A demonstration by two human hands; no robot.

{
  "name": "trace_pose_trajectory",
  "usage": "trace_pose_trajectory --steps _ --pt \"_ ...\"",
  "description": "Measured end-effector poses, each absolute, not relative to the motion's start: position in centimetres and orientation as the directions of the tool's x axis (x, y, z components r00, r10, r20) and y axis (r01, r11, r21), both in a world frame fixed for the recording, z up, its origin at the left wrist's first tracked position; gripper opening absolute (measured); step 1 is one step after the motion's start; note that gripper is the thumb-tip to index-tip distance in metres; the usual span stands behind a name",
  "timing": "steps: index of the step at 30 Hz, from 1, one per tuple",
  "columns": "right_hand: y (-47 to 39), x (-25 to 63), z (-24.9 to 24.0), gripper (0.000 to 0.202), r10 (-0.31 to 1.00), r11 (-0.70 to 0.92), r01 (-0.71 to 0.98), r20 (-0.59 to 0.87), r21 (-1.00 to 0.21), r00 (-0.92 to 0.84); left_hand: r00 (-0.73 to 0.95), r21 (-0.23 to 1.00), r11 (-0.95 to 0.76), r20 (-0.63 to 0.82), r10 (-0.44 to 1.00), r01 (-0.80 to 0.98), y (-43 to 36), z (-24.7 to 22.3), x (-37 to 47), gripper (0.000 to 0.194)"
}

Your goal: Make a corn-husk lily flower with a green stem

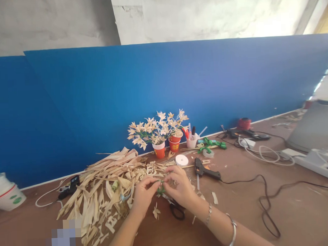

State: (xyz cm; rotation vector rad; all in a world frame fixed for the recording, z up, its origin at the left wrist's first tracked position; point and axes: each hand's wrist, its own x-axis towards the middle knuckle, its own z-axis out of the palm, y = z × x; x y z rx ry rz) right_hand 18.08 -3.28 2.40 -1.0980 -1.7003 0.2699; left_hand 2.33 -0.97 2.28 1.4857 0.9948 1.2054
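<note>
My left hand (145,193) and my right hand (179,187) meet over the table, thumbs and forefingers pinched close together. Between the fingertips runs a thin green strip (161,189), perhaps tape or wire; its exact kind is too small to make out. Below my right hand lies a pair of scissors (177,211) with black handles, partly covered. A pale husk flower (156,212) rests on the table under my hands. Just beyond them is a white roll of tape (181,160). Behind stand paper cups (159,151) holding pale husk flowers (150,127) on green stems.
A heap of dried husks (101,189) spreads on the left. To the right lies a black glue gun (207,170), its cord (263,191) trailing across the table. A pen cup (191,141), green tape rolls (211,144) and a power strip (313,166) sit farther back, before a blue partition (205,82).
</note>
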Motion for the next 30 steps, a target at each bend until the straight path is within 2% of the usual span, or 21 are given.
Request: trace_pose_trajectory --steps 4,8,11,15,19,23,25,27,30 --pt "-3.1 18.1 2.7 0.006 0.893 0.435 0.324 0.447 -0.84 -0.039 0.194 0.96 -0.279 0.268 0.944 0.029 -0.6 1.9 2.0 0.011" --pt "-2.6 18.4 2.6 0.011 0.976 0.136 -0.018 0.138 -0.99 -0.167 0.235 0.972 -0.236 0.232 0.944 -0.009 -0.8 2.1 1.9 0.013" --pt "-2.5 18.7 2.5 0.013 0.956 -0.111 -0.217 -0.044 -0.97 -0.291 0.249 0.977 -0.206 0.211 0.945 -0.046 -1.2 2.4 2.1 0.014" --pt "-2.7 18.8 2.8 0.009 0.931 -0.199 -0.293 -0.087 -0.935 -0.354 0.285 0.979 -0.184 0.203 0.937 -0.092 -1.6 2.7 2.2 0.017" --pt "-2.8 18.9 3.1 0.011 0.921 -0.196 -0.274 -0.081 -0.942 -0.381 0.316 0.98 -0.184 0.197 0.928 -0.072 -1.6 2.7 2.2 0.021" --pt "-2.7 18.6 2.6 0.016 0.954 -0.096 -0.078 -0.069 -0.992 -0.291 0.285 0.984 -0.177 0.179 0.942 -0.034 -1.5 2.3 2.3 0.021" --pt "-2.6 18.4 2.2 0.013 0.98 0.08 0.087 0.063 -0.993 -0.188 0.258 0.983 -0.182 0.178 0.95 -0.01 -1.4 2.2 2.4 0.021" --pt "-2.7 18.2 2.0 0.006 0.959 0.28 0.247 0.261 -0.928 -0.107 0.24 0.981 -0.193 0.182 0.953 0.024 -1.4 2.1 2.4 0.021" --pt "-2.9 18.0 2.2 0.007 0.912 0.396 0.387 0.406 -0.833 -0.059 0.233 0.984 -0.17 0.153 0.96 0.055 -1.2 2.0 2.4 0.021"
